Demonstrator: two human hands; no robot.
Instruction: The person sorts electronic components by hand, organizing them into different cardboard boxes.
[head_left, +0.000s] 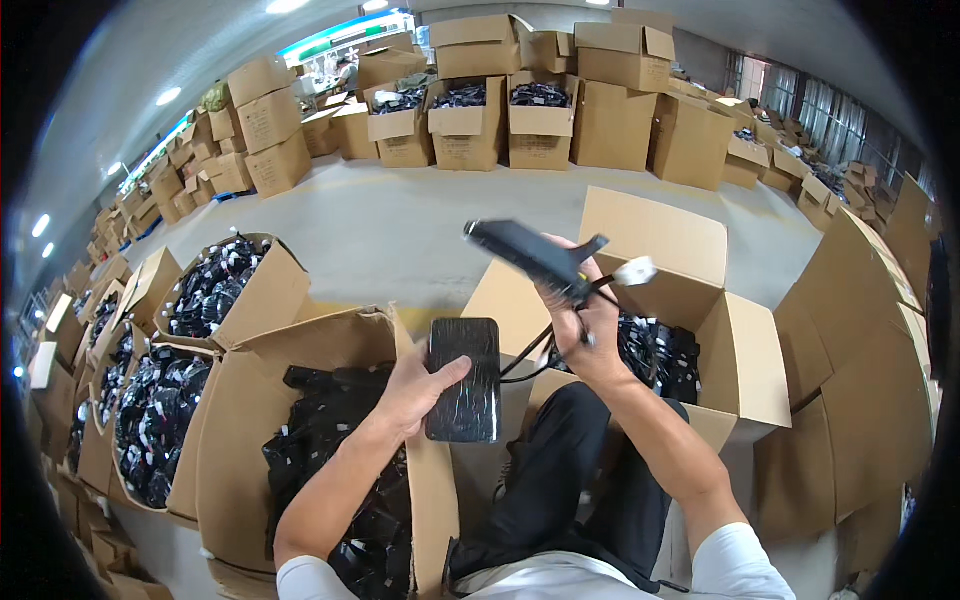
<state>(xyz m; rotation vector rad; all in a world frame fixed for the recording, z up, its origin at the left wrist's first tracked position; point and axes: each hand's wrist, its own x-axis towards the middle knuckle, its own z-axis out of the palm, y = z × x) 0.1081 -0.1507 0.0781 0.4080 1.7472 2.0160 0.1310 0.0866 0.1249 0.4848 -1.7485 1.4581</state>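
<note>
My left hand grips a flat black rectangular piece with a glossy, film-like face, thumb on top. In my right hand is a black electronic unit, raised and tilted, with a short arm sticking out; motion blurs it. A white plug hangs beside its fingers. From this hand a black cable curves toward the flat piece; whether it joins it I cannot tell. Below my left forearm, an open carton holds many black parts. Under my right hand, another open carton holds black cabled units.
My legs are between the two cartons. More cartons of black cabled parts crowd the left. A tall cardboard panel rises at the right. Across the grey floor, stacked cartons line the back.
</note>
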